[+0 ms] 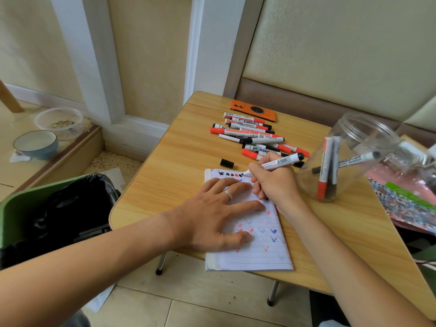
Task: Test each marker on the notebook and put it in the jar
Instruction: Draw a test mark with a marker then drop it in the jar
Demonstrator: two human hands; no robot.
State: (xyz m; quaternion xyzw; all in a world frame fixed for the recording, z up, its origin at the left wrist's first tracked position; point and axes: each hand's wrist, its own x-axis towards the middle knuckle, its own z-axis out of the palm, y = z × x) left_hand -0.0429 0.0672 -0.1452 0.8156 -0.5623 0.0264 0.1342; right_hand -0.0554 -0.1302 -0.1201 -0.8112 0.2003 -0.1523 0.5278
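A lined notebook (259,251) with red, blue and black test marks lies on the wooden table (174,175). My left hand (212,213) lies flat on the page with spread fingers. My right hand (274,185) grips an uncapped white marker (280,162), its tip touching the page's top edge beside a row of black and red marks. A black cap (227,163) lies loose just above the notebook. Several red and black markers (254,135) are piled behind it. A clear plastic jar (354,147) to the right holds three markers.
An orange phone (253,112) lies at the table's far edge. A green bin with a black liner (54,208) stands left of the table. Two bowls (44,135) sit on a low ledge at far left. Patterned packets (405,199) lie at the right.
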